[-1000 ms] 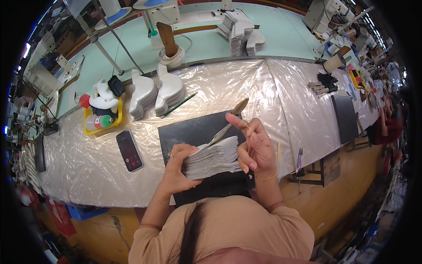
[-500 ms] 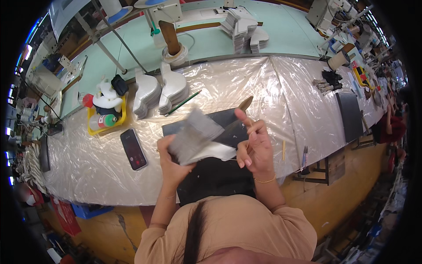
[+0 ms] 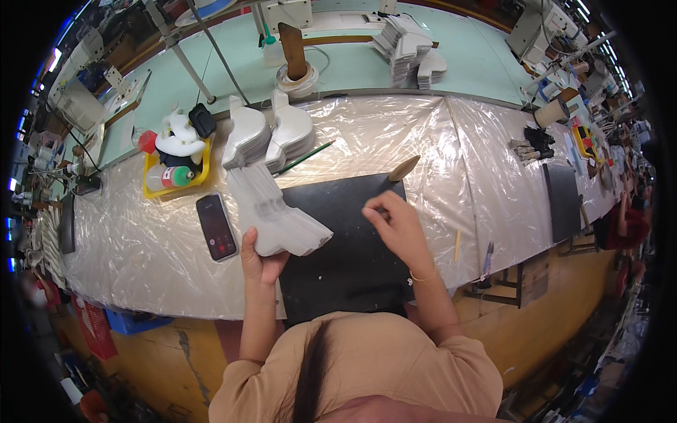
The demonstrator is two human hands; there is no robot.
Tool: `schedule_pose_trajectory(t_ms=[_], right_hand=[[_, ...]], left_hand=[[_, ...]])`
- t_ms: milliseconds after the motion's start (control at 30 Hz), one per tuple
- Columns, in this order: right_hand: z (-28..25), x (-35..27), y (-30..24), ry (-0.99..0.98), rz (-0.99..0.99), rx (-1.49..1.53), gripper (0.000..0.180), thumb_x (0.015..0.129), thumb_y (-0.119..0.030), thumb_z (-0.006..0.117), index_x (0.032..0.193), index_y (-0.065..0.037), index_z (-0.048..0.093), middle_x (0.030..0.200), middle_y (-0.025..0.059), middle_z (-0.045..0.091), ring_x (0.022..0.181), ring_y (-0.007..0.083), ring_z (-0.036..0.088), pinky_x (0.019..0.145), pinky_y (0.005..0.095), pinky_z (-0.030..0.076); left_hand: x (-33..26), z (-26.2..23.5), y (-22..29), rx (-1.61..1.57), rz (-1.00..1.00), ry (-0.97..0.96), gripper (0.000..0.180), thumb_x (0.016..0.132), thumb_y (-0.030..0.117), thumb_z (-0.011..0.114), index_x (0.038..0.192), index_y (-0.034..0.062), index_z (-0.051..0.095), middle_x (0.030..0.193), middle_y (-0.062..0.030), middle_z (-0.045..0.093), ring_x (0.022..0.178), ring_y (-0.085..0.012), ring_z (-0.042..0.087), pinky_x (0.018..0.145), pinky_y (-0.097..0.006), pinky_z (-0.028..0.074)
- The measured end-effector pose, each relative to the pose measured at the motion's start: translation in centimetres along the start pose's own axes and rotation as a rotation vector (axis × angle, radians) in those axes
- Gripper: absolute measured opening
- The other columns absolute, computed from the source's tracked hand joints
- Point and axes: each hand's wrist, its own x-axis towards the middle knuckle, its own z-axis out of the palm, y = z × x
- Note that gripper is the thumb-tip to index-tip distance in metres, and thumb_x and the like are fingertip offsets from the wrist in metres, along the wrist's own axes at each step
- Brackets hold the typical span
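My left hand point(image 3: 262, 262) grips the lower end of a stack of thin white cut-out pieces point(image 3: 271, 215), its thumb on the near side. The stack is raised and tilted over the left part of a black mat point(image 3: 338, 275). My right hand point(image 3: 396, 224) hovers above the mat's right side with fingers curled in and thumb close to them; whether something small is inside is hidden. Beyond the held stack stand two piles of similar white pieces, a left pile point(image 3: 245, 132) and a right pile point(image 3: 290, 130), with a green pencil point(image 3: 305, 157) beside them.
A phone point(image 3: 216, 227) and a yellow basket point(image 3: 176, 185) with bottles lie to the left. A pointed wooden tool point(image 3: 404, 168) rests at the mat's far right corner. Further right are a thin stick point(image 3: 457, 245) and a pen point(image 3: 487, 257). Plastic sheeting point(image 3: 381, 130) covers the table.
The stack in my left hand has turned and moved left, now fanned and sharper in view. My right hand has drawn away from the stack, and its fingers have curled in.
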Motion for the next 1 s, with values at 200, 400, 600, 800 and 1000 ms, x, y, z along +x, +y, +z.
schedule_pose_trajectory(t_ms=[200,400,600,800,1000], right_hand=[[2.6,5.2,0.7,0.098,-0.201,-0.384,0.031,0.088,-0.017,0.066,0.112,0.001,0.061,0.124,0.0185,0.053,0.113,0.0331,0.054,0.093,0.0376,0.045],[3.8,1.9,1.5,-0.345,0.172,0.634,0.104,0.076,-0.061,0.070,0.151,-0.008,0.020,0.151,0.0188,0.029,0.134,0.0351,0.039,0.107,0.0459,0.035],[4.8,-2.3,1.8,-0.363,0.375,0.637,0.081,0.074,-0.031,0.081,0.140,-0.007,0.040,0.140,0.0171,0.045,0.128,0.0253,0.046,0.105,0.0357,0.037],[-1.1,0.6,1.4,-0.370,-0.049,0.216,0.053,0.071,-0.015,0.080,0.120,-0.007,0.061,0.132,0.0110,0.054,0.119,0.0251,0.054,0.100,0.0339,0.043],[-1.1,3.1,1.7,-0.512,-0.129,-0.039,0.055,0.070,-0.016,0.079,0.122,-0.011,0.060,0.140,0.0078,0.045,0.122,0.0268,0.051,0.097,0.0365,0.045]], left_hand=[[-1.1,-0.5,-1.6,0.092,-0.106,-0.047,0.072,0.078,0.028,0.073,0.137,0.0056,0.040,0.132,-0.0147,0.052,0.125,-0.0336,0.048,0.108,-0.051,0.036],[-2.1,-0.6,-2.7,0.087,-0.010,0.001,0.072,0.078,0.024,0.073,0.138,0.0058,0.039,0.132,-0.0142,0.052,0.125,-0.0329,0.048,0.108,-0.050,0.036],[-1.1,-0.1,-4.7,0.306,0.094,0.010,0.075,0.077,0.021,0.073,0.140,0.0027,0.036,0.133,-0.0136,0.050,0.126,-0.0296,0.047,0.110,-0.044,0.035],[0.9,0.6,-1.9,0.502,0.123,-0.194,0.093,0.069,0.017,0.081,0.144,0.0045,0.028,0.140,-0.0135,0.040,0.130,-0.0266,0.042,0.109,-0.040,0.034],[1.5,-0.2,-1.5,1.088,0.374,-0.337,0.117,0.064,0.016,0.087,0.152,0.0081,0.010,0.147,-0.0170,0.029,0.135,-0.0276,0.033,0.112,-0.039,0.028]])
